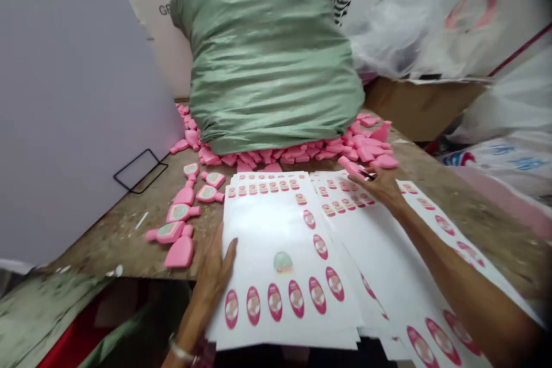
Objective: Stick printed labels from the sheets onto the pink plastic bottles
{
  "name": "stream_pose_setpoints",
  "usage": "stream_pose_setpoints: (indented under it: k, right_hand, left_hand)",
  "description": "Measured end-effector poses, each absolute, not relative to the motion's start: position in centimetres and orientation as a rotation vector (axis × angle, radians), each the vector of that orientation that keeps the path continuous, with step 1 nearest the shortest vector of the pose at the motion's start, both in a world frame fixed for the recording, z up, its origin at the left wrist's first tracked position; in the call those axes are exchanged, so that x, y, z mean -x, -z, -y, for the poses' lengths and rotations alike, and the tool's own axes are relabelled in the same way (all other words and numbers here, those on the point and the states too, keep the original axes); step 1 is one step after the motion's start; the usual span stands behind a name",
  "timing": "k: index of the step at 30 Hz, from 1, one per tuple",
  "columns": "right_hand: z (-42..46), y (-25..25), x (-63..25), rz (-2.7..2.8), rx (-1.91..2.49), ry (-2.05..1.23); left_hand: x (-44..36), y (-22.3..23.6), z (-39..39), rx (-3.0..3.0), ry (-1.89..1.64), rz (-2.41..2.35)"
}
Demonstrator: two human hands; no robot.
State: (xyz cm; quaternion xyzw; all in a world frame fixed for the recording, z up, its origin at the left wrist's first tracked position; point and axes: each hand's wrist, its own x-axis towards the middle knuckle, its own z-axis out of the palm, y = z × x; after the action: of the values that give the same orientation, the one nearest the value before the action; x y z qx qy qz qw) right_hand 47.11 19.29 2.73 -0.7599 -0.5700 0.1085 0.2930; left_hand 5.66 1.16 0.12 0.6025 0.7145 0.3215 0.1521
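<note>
My left hand [217, 263] rests at the left edge of a stack of sticker sheets [263, 227], thumb on the top sheet and apart from the fingers. The sheet has oval pink labels along two sides, small labels along the top, and one green-and-cream label [283, 263] in its middle. Over the second stack of sheets [366, 236], my right hand [382, 184] is closed around the end of a small pink plastic bottle [351, 167]. A thin dark object [367, 175] shows at its fingers; its kind is unclear. Several pink bottles [180, 213], most bearing labels, lie left of the sheets.
A big green sack [271, 57] stands at the back on a heap of pink bottles [366, 146]. A grey panel [81, 80] rises at left, with a black wire frame [141, 171] beside it. A cardboard box [422, 104] and plastic bags [509, 103] fill the right.
</note>
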Motion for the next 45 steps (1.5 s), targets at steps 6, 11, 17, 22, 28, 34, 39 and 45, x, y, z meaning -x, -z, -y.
stream_pose_setpoints:
  k: [6, 11, 17, 22, 28, 34, 39, 45]
  right_hand:
    - [-10.1, -5.4, -39.3, 1.564, 1.759, -0.610]
    - [-3.3, -5.8, -31.7, 1.718, 1.627, -0.625]
    - [0.4, -4.7, -26.8, 1.859, 1.379, -0.652]
    - [-0.7, -1.9, -29.9, 1.965, 1.405, -0.214]
    - [-3.5, -1.0, -31.7, 2.068, 1.525, -0.041]
    - [-3.2, -2.3, -31.6, 2.073, 1.455, -0.219]
    - [-2.5, -1.8, -31.8, 2.124, 1.379, -0.029]
    - [-2.4, -1.8, -31.8, 2.175, 1.422, 0.055]
  left_hand:
    - [-6.6, -1.6, -3.5, -1.734, -0.909, -1.959]
    - [-9.4, -4.7, -1.6, -1.583, -1.251, -1.837]
    - [-13.8, -6.2, 2.0, -1.004, -1.126, -1.358]
    - [-13.1, -4.5, 1.4, -0.637, -1.359, -1.256]
    - [-12.2, -3.9, 1.1, -0.688, -1.301, -1.197]
    - [-12.6, -5.1, 1.1, -0.851, -1.199, -1.205]
    - [-13.5, -5.5, 0.6, -0.940, -1.039, -1.272]
    - [-13.8, -5.4, 0.6, -1.023, -1.051, -1.256]
